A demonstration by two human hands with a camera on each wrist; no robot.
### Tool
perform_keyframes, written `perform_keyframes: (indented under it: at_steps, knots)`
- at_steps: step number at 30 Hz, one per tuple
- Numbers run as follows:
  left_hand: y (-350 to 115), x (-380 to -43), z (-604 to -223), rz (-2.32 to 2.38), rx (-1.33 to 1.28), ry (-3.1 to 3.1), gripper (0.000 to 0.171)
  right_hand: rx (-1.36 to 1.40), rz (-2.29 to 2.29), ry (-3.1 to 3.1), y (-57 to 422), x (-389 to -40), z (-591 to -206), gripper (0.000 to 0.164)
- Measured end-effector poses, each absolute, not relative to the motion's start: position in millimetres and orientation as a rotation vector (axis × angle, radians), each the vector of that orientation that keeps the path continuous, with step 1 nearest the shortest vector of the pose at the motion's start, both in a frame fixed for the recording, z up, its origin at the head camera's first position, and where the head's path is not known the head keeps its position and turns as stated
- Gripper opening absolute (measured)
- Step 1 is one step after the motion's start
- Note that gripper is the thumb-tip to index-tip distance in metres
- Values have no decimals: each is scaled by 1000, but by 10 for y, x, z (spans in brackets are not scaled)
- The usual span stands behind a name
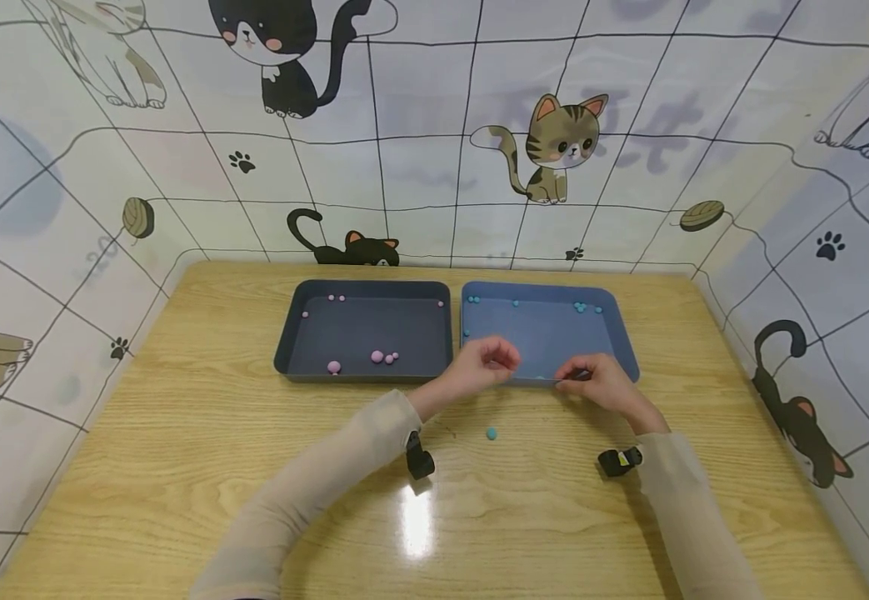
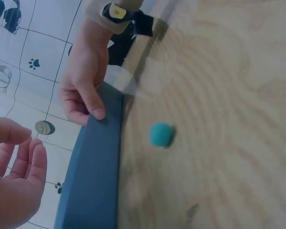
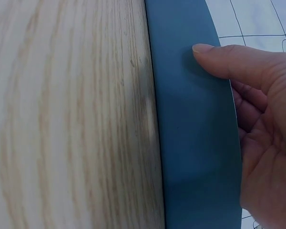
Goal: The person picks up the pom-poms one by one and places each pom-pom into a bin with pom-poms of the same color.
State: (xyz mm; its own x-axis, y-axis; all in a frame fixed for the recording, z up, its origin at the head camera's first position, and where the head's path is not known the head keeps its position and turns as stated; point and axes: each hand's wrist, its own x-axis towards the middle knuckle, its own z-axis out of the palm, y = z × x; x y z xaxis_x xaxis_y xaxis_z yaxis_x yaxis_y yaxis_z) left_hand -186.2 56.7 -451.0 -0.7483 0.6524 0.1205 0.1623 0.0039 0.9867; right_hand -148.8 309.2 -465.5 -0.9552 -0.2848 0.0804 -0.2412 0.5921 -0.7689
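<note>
My right hand (image 1: 601, 382) grips the front rim of the blue tray (image 1: 539, 292). Its thumb (image 3: 219, 59) lies on the outer wall, and the fingers curl behind the rim. Over the tray's front left part, my left hand (image 1: 482, 365) is held with fingers curled and tips together; nothing shows between them in the left wrist view. A teal ball (image 1: 491, 433) sits on the wooden table in front of the tray, below both hands. Several smaller teal balls (image 1: 580, 307) lie inside the blue tray, mostly along its back.
To the left, beside the blue tray, stands a dark grey tray (image 1: 362, 325) with several pink balls (image 1: 377, 357) of different sizes. A cat-patterned curtain (image 1: 419, 167) surrounds the table (image 1: 164, 433) at the back and sides. Each wrist carries a small black camera (image 1: 419, 460).
</note>
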Motion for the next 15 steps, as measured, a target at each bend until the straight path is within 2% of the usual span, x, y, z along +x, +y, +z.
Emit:
perform_keyframes:
  at_steps: [5, 15]
  knots:
    - [529, -1795, -4551, 1773, 871, 1873, 16, -436, -1305, 2745, 3094, -1495, -4646, 4]
    - [491, -1685, -4704, 1681, 889, 1794, 18, -427, -1287, 2747, 3107, -1502, -4676, 5]
